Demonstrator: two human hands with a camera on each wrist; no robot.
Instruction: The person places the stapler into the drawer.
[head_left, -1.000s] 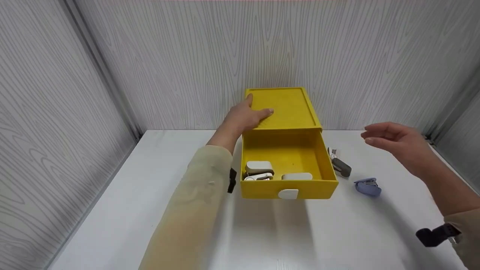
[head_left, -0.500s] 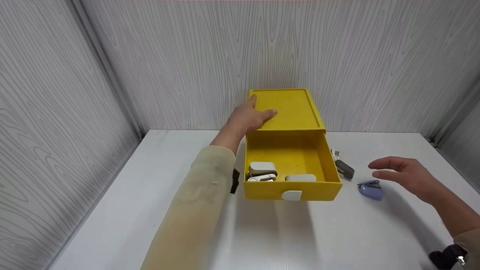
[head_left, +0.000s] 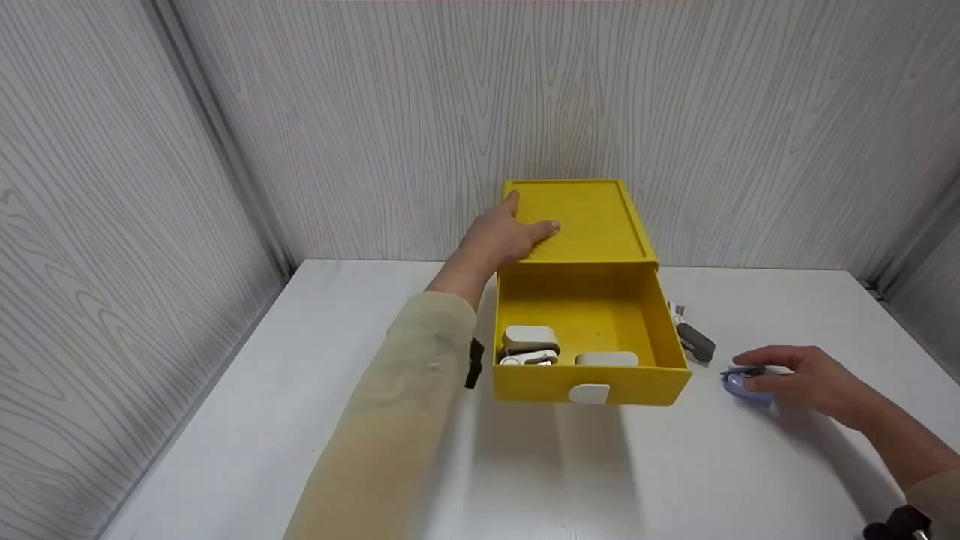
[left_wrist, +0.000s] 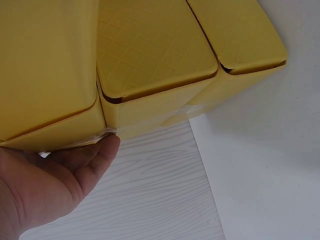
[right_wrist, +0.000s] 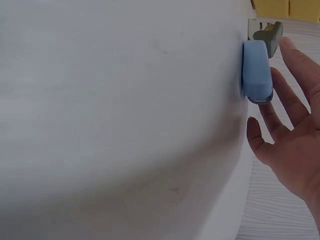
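Note:
A yellow box stands against the back wall with its drawer pulled out toward me. My left hand rests flat on the box's top left corner, thumb at the edge. Inside the drawer lie a white and grey stapler and a white one. My right hand lies low on the table with straight fingers against a small blue stapler, seen close up in the right wrist view.
A grey stapler lies on the white table between the drawer's right side and the blue stapler, and shows in the right wrist view. Wood-grain walls close in the left, back and right.
My right hand has come down from mid-air to the table and reached the blue stapler. My left hand has stayed on the box top.

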